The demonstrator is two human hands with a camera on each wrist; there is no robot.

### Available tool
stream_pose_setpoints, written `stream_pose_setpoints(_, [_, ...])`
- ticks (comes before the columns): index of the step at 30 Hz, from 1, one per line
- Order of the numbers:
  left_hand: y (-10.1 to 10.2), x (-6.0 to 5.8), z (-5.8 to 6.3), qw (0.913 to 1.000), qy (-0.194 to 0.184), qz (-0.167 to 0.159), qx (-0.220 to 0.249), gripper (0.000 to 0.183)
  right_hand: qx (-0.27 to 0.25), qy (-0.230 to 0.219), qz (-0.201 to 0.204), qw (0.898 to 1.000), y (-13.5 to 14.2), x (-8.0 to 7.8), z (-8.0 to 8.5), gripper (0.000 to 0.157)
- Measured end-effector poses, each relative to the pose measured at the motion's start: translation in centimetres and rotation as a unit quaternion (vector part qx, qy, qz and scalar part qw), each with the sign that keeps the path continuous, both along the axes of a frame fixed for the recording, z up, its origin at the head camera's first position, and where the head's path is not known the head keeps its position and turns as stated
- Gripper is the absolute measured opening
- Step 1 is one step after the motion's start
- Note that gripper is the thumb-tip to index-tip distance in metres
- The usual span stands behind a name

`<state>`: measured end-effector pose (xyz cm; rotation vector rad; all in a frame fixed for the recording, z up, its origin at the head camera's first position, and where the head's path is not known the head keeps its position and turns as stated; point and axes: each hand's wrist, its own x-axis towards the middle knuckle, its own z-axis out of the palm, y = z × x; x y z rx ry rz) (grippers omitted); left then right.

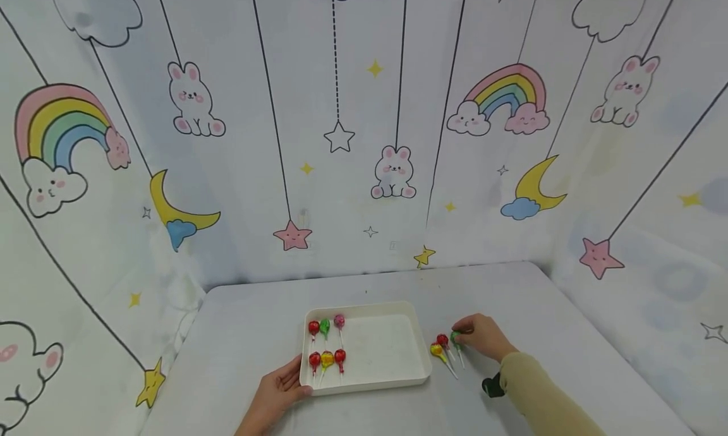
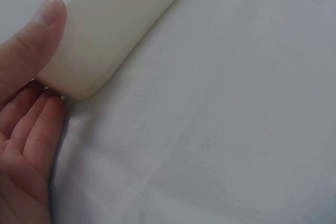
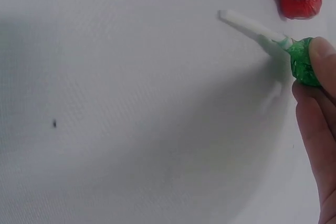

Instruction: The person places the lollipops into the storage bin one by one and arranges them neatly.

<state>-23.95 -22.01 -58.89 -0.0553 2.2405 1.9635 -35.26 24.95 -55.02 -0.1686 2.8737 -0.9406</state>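
My right hand [image 1: 485, 337] pinches the green-wrapped head of a lollipop [image 3: 302, 61] between thumb and fingers, its white stick pointing away from the hand. Close beside it, to the right of the tray, lie a red lollipop [image 1: 442, 340] and a yellow lollipop [image 1: 436, 349]. With my left hand [image 1: 277, 388] I grip the near left corner of a white rectangular tray [image 1: 364, 389], thumb against its outer wall [image 2: 100, 51]. Inside the tray's left part, two rows of lollipops are laid: red, green [image 1: 325, 327] and pink [image 1: 339, 321] behind, red, yellow [image 1: 327, 359] and red in front.
The white-covered table [image 1: 244, 322] meets a wall [image 1: 341, 202] printed with rabbits, stars and rainbows at its back edge. A dark object [image 1: 492, 386] shows by the right sleeve [image 1: 540, 392]. Side walls rise at left and right.
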Motion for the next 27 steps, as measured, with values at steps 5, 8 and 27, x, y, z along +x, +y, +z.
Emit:
stream_pose_setpoints(5, [-0.1, 0.0, -0.2, 1.0, -0.001, -0.002, 0.005, 0.087, 0.005, 0.018, 0.002, 1.0, 0.0, 0.0, 1.2, 0.02])
stream_pose_setpoints(8, [-0.1, 0.0, -0.2, 0.9999, 0.002, -0.005, 0.011, 0.087, 0.004, 0.027, 0.001, 1.0, 0.0, 0.0, 2.1, 0.02])
stream_pose_setpoints(27, [-0.2, 0.0, -0.1, 0.9998, 0.012, -0.008, 0.011, 0.086, -0.082, 0.036, 0.082, 0.993, -6.7, -4.7, 6.4, 0.019])
